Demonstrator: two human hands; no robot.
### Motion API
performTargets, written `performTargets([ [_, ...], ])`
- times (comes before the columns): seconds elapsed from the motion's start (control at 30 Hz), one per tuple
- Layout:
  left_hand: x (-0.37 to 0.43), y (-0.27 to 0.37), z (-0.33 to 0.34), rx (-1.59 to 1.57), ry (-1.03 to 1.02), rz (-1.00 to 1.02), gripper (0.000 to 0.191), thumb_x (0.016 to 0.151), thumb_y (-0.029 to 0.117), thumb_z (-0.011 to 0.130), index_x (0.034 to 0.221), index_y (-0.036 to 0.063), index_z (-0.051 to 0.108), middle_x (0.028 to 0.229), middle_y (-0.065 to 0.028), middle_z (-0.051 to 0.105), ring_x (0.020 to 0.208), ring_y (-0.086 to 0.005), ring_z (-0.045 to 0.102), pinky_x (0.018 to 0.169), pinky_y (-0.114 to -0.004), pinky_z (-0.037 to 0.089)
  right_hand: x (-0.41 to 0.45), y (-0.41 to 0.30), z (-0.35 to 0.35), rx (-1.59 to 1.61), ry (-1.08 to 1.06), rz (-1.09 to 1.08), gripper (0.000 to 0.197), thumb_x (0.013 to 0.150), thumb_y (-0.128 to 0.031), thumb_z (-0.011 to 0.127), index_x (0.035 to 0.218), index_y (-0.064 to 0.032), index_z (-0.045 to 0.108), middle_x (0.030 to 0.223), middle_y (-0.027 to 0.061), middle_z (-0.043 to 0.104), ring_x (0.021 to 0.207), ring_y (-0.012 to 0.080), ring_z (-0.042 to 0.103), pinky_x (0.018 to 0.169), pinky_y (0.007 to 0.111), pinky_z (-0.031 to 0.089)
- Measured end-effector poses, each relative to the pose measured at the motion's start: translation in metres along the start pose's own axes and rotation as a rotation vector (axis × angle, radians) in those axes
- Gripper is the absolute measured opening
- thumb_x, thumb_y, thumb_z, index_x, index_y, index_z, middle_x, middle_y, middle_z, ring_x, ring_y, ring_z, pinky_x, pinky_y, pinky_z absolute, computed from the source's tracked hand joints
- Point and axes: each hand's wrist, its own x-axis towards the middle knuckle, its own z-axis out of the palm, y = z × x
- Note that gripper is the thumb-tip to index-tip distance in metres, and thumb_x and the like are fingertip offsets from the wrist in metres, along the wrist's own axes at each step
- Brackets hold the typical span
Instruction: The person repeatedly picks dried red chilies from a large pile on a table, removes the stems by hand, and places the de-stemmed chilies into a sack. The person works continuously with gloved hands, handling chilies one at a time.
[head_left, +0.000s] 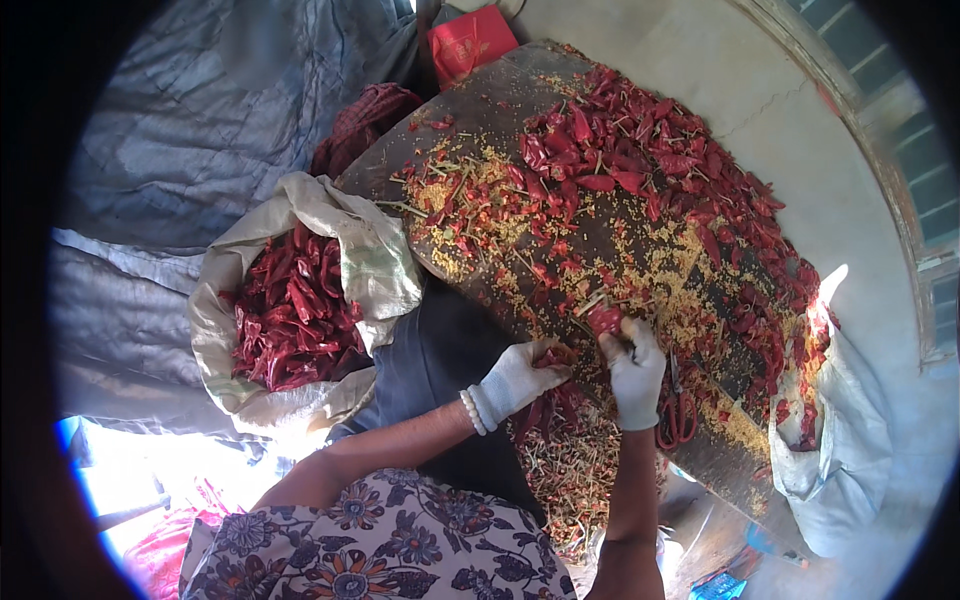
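My left hand (525, 375), in a white glove with a white bead bracelet at the wrist, grips a piece of dried red chili (556, 355) over the near edge of the wooden table (480, 296). To its right, my gloved right hand (636, 371) pinches another dried red chili (604, 319) above the tabletop. Scissors with red handles (677, 420) lie just right of that wrist. Yellow seeds (682, 262), stem bits and torn chili pieces cover much of the wood. A large heap of dried red chilies (615, 142) spreads along the far side.
An open woven sack of dried chilies (296, 315) stands at my left. A white sack (847, 435) hangs at the table's right end. Stems and scraps (574, 480) are piled below the near edge. A red box (471, 45) and checked cloth (367, 124) are beyond the table's left side.
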Motion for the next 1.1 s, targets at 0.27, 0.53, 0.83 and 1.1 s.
performTargets([
  [0.27,0.001,-0.020,0.002,-0.013,0.086,0.214,0.046,0.092,0.026,0.070,0.127,-0.0003,0.056,0.095,0.0025,0.064,0.082,-0.0023,0.053,0.072,-0.019,0.048,-0.051,-0.046,0.013,-0.246,-0.021,-0.078,0.018,0.080,0.003,0.066,0.098,0.0019,0.063,0.093,0.0144,0.062,0.084,0.0317,0.061,0.077,0.034,0.049],
  [0.53,-0.005,-0.015,-0.011,-0.203,-0.026,0.074,0.030,0.087,0.020,0.076,0.107,0.0007,0.064,0.090,0.0032,0.063,0.079,-0.0011,0.053,0.069,-0.018,0.048,-0.062,-0.059,0.008,-0.214,-0.236,-0.212,0.014,0.082,-0.003,0.064,0.096,-0.0035,0.064,0.099,0.0156,0.061,0.085,0.0353,0.060,0.074,0.041,0.049],
  [0.83,-0.003,-0.015,-0.007,0.276,0.135,0.208,0.032,0.072,0.017,0.080,0.097,0.0023,0.067,0.087,-0.0079,0.067,0.078,-0.0161,0.064,0.069,-0.029,0.052,-0.049,-0.049,0.006,0.087,-0.210,0.126,0.021,0.080,-0.005,0.071,0.099,0.0020,0.065,0.096,0.0105,0.062,0.082,0.0179,0.063,0.073,0.029,0.050],
  [1.1,-0.006,-0.010,-0.006,0.600,0.132,0.240,0.039,0.064,0.021,0.081,0.096,0.0051,0.066,0.079,-0.0097,0.062,0.070,-0.0235,0.061,0.065,-0.034,0.051,-0.037,-0.057,0.010,0.024,-0.323,-0.042,0.032,0.080,-0.013,0.075,0.108,0.0000,0.066,0.114,0.0093,0.060,0.099,0.0200,0.062,0.087,0.031,0.050],
])
